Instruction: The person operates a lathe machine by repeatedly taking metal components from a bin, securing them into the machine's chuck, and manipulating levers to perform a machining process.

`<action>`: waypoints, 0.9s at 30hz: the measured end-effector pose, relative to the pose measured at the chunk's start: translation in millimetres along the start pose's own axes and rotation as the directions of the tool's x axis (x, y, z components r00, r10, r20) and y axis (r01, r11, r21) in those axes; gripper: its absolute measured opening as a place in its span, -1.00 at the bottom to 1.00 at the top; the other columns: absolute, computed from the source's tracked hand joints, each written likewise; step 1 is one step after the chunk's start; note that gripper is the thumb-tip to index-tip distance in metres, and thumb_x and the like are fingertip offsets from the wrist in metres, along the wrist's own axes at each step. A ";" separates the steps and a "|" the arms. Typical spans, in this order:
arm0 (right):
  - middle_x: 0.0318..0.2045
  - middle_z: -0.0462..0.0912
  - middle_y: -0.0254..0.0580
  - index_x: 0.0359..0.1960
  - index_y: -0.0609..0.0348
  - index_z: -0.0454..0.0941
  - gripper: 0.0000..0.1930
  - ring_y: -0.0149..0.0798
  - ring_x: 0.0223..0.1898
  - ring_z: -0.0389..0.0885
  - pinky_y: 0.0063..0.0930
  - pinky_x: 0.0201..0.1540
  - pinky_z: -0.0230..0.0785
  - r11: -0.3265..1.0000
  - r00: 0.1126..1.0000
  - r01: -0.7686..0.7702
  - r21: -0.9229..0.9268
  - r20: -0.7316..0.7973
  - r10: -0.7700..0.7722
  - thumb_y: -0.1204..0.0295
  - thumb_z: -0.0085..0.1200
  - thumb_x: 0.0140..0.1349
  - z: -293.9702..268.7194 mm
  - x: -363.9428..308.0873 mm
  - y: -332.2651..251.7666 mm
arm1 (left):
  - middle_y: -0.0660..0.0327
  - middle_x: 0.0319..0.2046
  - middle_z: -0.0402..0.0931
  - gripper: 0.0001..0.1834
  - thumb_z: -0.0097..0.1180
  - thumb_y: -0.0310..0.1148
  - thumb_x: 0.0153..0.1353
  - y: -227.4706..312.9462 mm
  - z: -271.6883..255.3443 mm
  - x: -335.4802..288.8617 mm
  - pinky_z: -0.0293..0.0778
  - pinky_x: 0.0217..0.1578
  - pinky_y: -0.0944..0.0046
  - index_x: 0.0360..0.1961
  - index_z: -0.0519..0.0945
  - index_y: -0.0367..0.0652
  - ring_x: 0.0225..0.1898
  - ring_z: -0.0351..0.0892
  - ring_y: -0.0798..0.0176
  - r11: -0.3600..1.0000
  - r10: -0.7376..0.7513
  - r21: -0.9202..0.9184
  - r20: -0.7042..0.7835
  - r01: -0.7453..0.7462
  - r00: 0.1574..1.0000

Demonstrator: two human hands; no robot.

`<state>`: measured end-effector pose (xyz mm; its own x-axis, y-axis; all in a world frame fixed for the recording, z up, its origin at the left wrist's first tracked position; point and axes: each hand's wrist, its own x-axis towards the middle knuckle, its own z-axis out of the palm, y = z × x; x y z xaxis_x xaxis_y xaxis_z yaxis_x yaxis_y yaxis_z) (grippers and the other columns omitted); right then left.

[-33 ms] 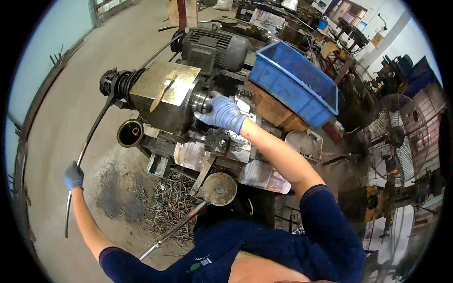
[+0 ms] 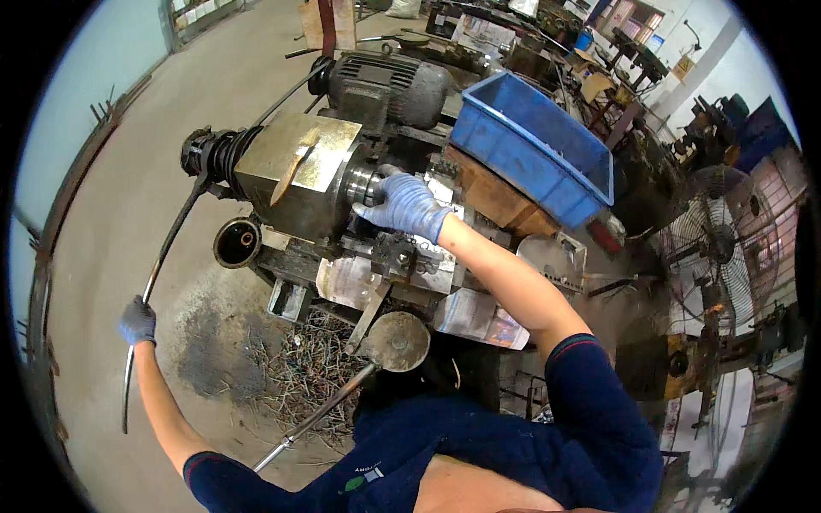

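At the far left, my left hand (image 2: 137, 321), in a blue-grey glove, is wrapped round a long metal lever (image 2: 156, 261). The lever rises to the black ribbed end of a lathe's spindle (image 2: 224, 156). My right hand (image 2: 406, 205), gloved in striped blue-grey, reaches to the shiny round chuck (image 2: 361, 183) on the headstock's right side. Its thumb and fingers curve about the chuck's front; whatever lies between them is mostly hidden by the hand. A wooden-handled brush (image 2: 295, 171) rests on the brass-coloured headstock cover (image 2: 329, 162).
A blue plastic crate (image 2: 522, 158) stands on wooden boards beyond my right hand. Behind the headstock is an electric motor (image 2: 389, 85). Metal shavings (image 2: 308, 359) heap on the floor below, near a round plate (image 2: 398, 342) with a long handle. A fan (image 2: 723, 239) stands at right.
My left hand and the lever's lower end have shifted very slightly to the right. My right hand stays at the chuck.
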<state>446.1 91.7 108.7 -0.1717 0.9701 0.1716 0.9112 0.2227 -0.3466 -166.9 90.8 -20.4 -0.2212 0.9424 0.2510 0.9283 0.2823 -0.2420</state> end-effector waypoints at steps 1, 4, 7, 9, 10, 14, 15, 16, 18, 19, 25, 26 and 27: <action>-0.17 0.55 0.17 -0.41 0.19 0.64 -0.60 0.01 -0.21 0.60 -0.34 -0.14 0.46 0.997 0.997 0.064 0.038 -0.049 -0.062 0.06 0.23 -0.08 -6.8 -7.9 2.9 | 0.03 -0.32 0.57 -0.74 -0.03 -0.25 0.17 9.8 -1.0 2.7 0.48 -0.26 0.02 -0.14 0.54 -0.03 -0.28 0.58 -0.02 0.987 -0.036 -0.158 0.018 0.038 0.999; -0.06 0.51 0.13 -0.38 0.16 0.64 -0.59 0.03 -0.17 0.57 -0.35 -0.02 0.40 0.986 0.979 0.120 0.118 -0.179 -0.097 0.06 0.23 -0.09 -40.5 -45.6 12.4 | 0.03 -0.19 0.58 -0.66 -0.01 -0.24 0.23 94.2 -37.0 -20.3 0.47 -0.17 0.09 -0.04 0.52 -0.18 -0.21 0.59 0.04 0.721 0.015 -0.575 -0.545 -0.387 0.838; -0.14 0.56 0.10 -0.44 0.18 0.64 -0.70 -0.02 -0.21 0.60 -0.35 -0.09 0.43 0.953 0.913 0.255 0.162 -0.364 -0.182 0.18 0.25 -0.06 -64.6 -82.9 38.6 | 0.02 -0.25 0.60 -0.61 0.06 -0.15 0.16 150.6 54.9 -65.0 0.46 -0.21 0.18 -0.11 0.56 -0.24 -0.24 0.59 0.11 0.693 -0.151 -0.701 0.088 0.169 0.985; -0.19 0.59 0.04 -0.47 0.20 0.63 -0.72 -0.06 -0.25 0.61 -0.37 -0.14 0.45 0.968 0.927 0.186 0.168 -0.356 -0.116 0.22 0.25 -0.04 -83.3 -112.0 64.1 | -0.11 -0.23 0.56 -0.48 0.12 0.00 0.03 193.9 117.4 -82.5 0.43 -0.13 0.08 -0.09 0.55 -0.15 -0.15 0.54 -0.12 0.592 0.361 -0.804 0.317 0.047 0.877; -0.21 0.60 0.00 -0.49 0.22 0.62 -0.72 -0.09 -0.28 0.62 -0.37 -0.16 0.45 0.984 0.948 0.074 0.160 -0.318 -0.019 0.22 0.24 -0.03 -95.6 -133.5 73.8 | -0.07 -0.24 0.57 -0.49 0.12 -0.03 0.02 235.3 112.2 -92.4 0.43 -0.12 0.08 -0.07 0.54 -0.15 -0.14 0.54 -0.10 0.630 0.460 -0.774 0.300 -0.069 0.836; -0.46 0.63 -0.10 -0.50 0.23 0.62 -0.70 -0.16 -0.39 0.62 -0.40 -0.27 0.44 0.965 0.930 -0.230 0.124 -0.264 0.256 0.20 0.22 -0.01 -120.0 -203.4 121.6 | 0.04 -0.28 0.59 -0.59 0.10 -0.15 0.02 269.2 88.4 -87.1 0.46 -0.16 0.10 -0.10 0.54 -0.08 -0.17 0.57 -0.03 0.790 0.611 -0.289 0.301 -0.541 0.732; -0.50 0.62 -0.09 -0.50 0.23 0.62 -0.70 -0.16 -0.39 0.62 -0.41 -0.28 0.44 0.965 0.917 -0.253 0.074 -0.299 0.263 0.19 0.22 -0.01 -123.6 -220.7 137.1 | 0.04 -0.28 0.58 -0.70 0.07 -0.19 0.02 271.0 72.3 -74.5 0.48 -0.25 0.08 -0.21 0.58 0.01 -0.21 0.58 -0.01 0.732 0.668 -0.367 0.221 -0.574 0.711; -0.54 0.62 -0.08 -0.49 0.23 0.63 -0.69 -0.16 -0.39 0.62 -0.41 -0.29 0.43 0.962 0.903 -0.271 0.038 -0.337 0.268 0.18 0.21 -0.01 -123.3 -237.5 153.6 | 0.04 -0.28 0.58 -0.76 0.06 -0.23 0.01 270.6 56.0 -55.7 0.48 -0.32 0.06 -0.26 0.60 0.04 -0.25 0.58 -0.03 0.738 0.672 -0.203 0.309 -0.643 0.674; -0.51 0.63 -0.05 -0.49 0.23 0.64 -0.67 -0.14 -0.39 0.62 -0.39 -0.27 0.44 0.863 0.847 -0.502 -0.057 -0.236 0.477 0.15 0.21 -0.02 -129.0 -266.6 191.6 | 0.03 -0.30 0.57 -0.79 0.03 -0.22 0.06 275.7 29.2 -54.3 0.47 -0.30 0.04 -0.30 0.59 0.01 -0.24 0.56 -0.07 0.807 0.588 -0.224 0.383 -0.546 0.713; -0.51 0.63 -0.05 -0.49 0.23 0.63 -0.66 -0.12 -0.39 0.63 -0.36 -0.27 0.44 0.832 0.799 -0.555 0.017 -0.269 0.538 0.14 0.21 -0.03 -128.8 -283.7 213.1 | 0.03 -0.29 0.57 -0.77 0.04 -0.20 0.06 279.7 20.3 -61.7 0.47 -0.28 0.05 -0.29 0.60 0.01 -0.23 0.56 -0.06 0.828 0.561 -0.267 0.364 -0.493 0.744; -0.02 0.50 -0.05 -0.02 0.13 0.48 -0.43 -0.03 -0.02 0.49 -0.22 0.00 0.34 0.595 0.704 -0.671 -0.443 -0.129 0.698 0.04 0.17 -0.03 -132.8 -358.3 346.0 | 0.01 -0.19 0.57 -0.57 0.10 -0.09 0.07 206.5 37.4 -98.3 0.48 -0.17 0.15 -0.07 0.57 -0.07 -0.17 0.58 0.05 0.716 0.617 -0.621 0.350 -0.319 0.705; 0.06 0.44 -0.06 0.05 0.10 0.42 -0.39 -0.02 0.07 0.41 -0.22 0.08 0.28 0.541 0.673 -0.655 -0.527 -0.082 0.735 0.04 0.15 -0.02 -131.6 -369.9 360.8 | 0.01 -0.20 0.58 -0.57 0.10 -0.09 0.07 206.7 29.4 -106.7 0.48 -0.17 0.16 -0.07 0.57 -0.07 -0.18 0.58 0.06 0.712 0.608 -0.637 0.346 -0.297 0.714; 0.15 0.37 -0.06 0.11 0.08 0.36 -0.34 0.00 0.16 0.34 -0.22 0.16 0.22 0.479 0.630 -0.635 -0.606 -0.047 0.775 0.04 0.14 -0.02 -130.8 -382.4 371.9 | 0.01 -0.21 0.58 -0.57 0.11 -0.10 0.07 209.9 2.6 -114.2 0.48 -0.16 0.16 -0.07 0.57 -0.07 -0.19 0.59 0.07 0.702 0.605 -0.654 0.339 -0.282 0.721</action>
<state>899.7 -209.0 34.7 0.6159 0.7790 -0.1174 0.7724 -0.5679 0.2843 52.4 42.9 -102.3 0.3009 0.9107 -0.2830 0.9097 -0.1850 0.3718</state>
